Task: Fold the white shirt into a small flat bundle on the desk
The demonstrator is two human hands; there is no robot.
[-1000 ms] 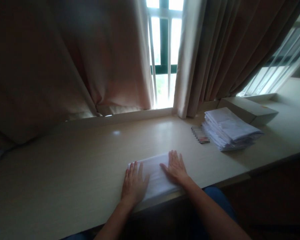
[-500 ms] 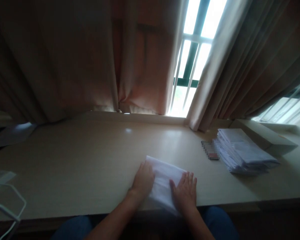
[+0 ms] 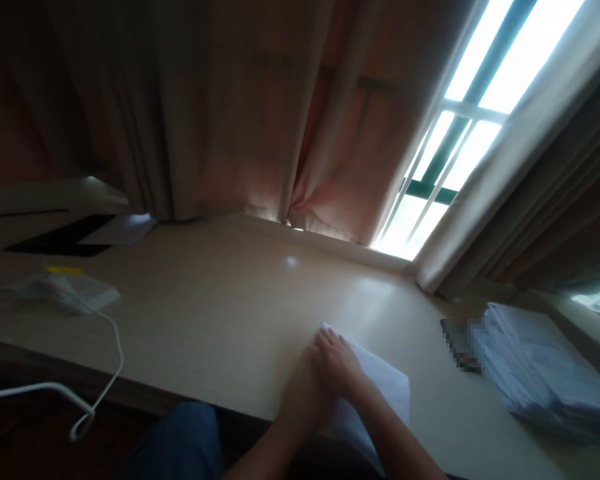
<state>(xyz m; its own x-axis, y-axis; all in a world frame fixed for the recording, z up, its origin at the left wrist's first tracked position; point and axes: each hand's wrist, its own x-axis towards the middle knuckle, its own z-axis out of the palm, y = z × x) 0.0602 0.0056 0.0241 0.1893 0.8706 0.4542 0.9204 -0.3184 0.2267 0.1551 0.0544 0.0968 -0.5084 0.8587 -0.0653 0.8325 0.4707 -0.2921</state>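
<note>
A white folded sheet (image 3: 387, 383), paper or thin plastic, lies at the desk's front edge, partly beyond it. My right hand (image 3: 337, 363) reaches across it to its far left corner and rests there, fingers stretched out and flat. Against the sheet's left side is my left hand (image 3: 307, 387), blurred, its fingers mostly hidden beside and under the right hand. Both forearms come up from the bottom and cover part of the sheet.
At the right stands a stack of similar folded white sheets (image 3: 550, 360), beside a pixelated phone-like object (image 3: 457, 347). A white cable (image 3: 117, 340), a clear plastic bag (image 3: 87, 290) and a black flat item (image 3: 60, 239) are at the left. Curtains (image 3: 220, 133) hang behind the desk (image 3: 220, 307).
My right hand has moved from the sheet's right side over to its left corner, next to my left hand. The view has turned left and tilted.
</note>
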